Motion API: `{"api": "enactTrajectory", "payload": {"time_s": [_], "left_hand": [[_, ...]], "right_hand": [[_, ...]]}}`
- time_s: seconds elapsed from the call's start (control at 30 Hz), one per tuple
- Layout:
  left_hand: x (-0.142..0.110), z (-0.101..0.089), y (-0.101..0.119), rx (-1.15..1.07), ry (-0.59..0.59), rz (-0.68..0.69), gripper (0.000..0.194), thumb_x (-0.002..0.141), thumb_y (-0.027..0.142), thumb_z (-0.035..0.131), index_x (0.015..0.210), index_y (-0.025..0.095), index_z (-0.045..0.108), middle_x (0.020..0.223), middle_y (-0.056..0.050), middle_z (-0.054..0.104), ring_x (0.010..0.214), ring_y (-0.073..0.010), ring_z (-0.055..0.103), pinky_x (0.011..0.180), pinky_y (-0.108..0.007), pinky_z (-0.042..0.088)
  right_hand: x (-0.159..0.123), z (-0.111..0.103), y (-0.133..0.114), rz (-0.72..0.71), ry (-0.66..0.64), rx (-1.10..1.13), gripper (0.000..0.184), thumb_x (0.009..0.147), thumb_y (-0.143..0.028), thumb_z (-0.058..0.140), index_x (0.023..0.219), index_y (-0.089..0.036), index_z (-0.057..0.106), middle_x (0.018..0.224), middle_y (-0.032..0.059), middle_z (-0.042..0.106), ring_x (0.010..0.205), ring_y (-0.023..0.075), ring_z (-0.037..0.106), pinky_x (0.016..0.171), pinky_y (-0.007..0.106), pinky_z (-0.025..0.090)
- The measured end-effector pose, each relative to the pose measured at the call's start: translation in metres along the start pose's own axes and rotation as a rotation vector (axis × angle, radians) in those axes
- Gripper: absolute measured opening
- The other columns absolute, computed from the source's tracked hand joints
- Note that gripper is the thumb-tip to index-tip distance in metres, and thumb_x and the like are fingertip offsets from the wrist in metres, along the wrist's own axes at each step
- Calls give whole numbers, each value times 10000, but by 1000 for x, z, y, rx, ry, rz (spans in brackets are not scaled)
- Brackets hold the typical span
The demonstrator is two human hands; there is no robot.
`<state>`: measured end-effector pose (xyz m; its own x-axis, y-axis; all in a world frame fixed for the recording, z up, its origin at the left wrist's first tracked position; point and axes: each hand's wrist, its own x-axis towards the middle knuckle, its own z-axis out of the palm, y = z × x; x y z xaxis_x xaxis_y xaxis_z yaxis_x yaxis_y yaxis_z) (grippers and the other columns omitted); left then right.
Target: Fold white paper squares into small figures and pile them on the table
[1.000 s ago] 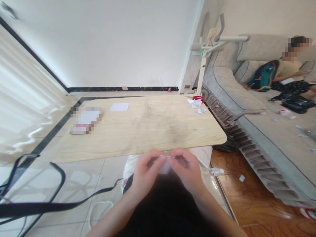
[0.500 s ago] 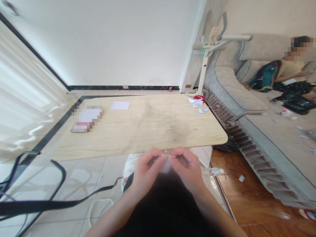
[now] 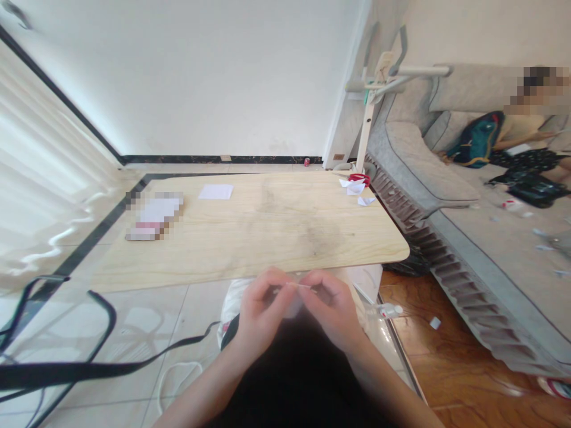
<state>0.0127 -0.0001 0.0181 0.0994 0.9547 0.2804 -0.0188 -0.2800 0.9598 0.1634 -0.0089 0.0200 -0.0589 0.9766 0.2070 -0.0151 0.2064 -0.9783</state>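
Just in front of the table's near edge, my left hand (image 3: 266, 303) and my right hand (image 3: 331, 303) pinch a small piece of white paper (image 3: 293, 304) between thumbs and forefingers. Its upper edge shows as a thin pale line between the thumb tips, and the rest hangs below, partly hidden by the fingers. On the far right of the wooden table (image 3: 232, 238) sit several folded white paper shapes (image 3: 355, 188) beside a red-handled object (image 3: 359, 178). Flat white paper (image 3: 216, 192) lies at the far left of the tabletop.
A blurred-out pinkish-white item (image 3: 156, 217) rests on the table's left. Metal chair parts (image 3: 102, 315) and a black strap (image 3: 134, 370) are at left. At right, a clear bottle (image 3: 390, 310) is low near my arm. A person sits on the grey sofa (image 3: 446, 160) with a backpack (image 3: 480, 138).
Both hands have shifted slightly left and the right thumb has moved closer to the left one along the paper's edge. The grip on the paper stays. The view has tilted a little.
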Motion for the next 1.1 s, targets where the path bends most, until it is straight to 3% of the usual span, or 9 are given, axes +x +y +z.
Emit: {"api": "enactTrajectory", "payload": {"time_s": [0.17,0.3,0.47,0.73,1.1], "left_hand": [[1,-3,-1,-73,-18,-41,203,859,280,638,683,187,599,667,5,564,650,-138,518,617,-261,421],[2,-7,0,-75,-175,-166,247,872,327,596,676,184,548,627,25,504,583,-119,448,541,-235,356],[1,-10,3,93,-312,-104,402,927,338,480,558,183,442,554,30,388,544,-121,367,525,-260,291],[0,-9,2,150,-268,8,395,943,301,439,566,185,407,547,33,368,534,-116,356,518,-259,274],[0,-8,-1,85,-244,-106,374,917,298,452,565,178,416,562,35,378,550,-106,359,518,-236,280]], "right_hand": [[0,-2,-7,-49,-42,-60,192,863,-279,637,693,-194,609,674,5,617,634,152,570,597,276,462],[0,-6,-10,-14,-127,-72,235,872,-292,627,664,-193,578,637,-13,565,601,140,523,576,271,429],[0,-9,-11,38,-196,-28,262,873,-325,627,656,-193,563,633,-19,551,612,140,518,590,267,421],[0,-7,-1,86,-269,-74,360,904,-376,577,616,-194,462,603,-39,438,600,127,423,571,256,341],[0,-7,2,108,-264,-12,344,903,-354,577,617,-189,481,605,-37,456,598,123,411,576,260,322]]}}
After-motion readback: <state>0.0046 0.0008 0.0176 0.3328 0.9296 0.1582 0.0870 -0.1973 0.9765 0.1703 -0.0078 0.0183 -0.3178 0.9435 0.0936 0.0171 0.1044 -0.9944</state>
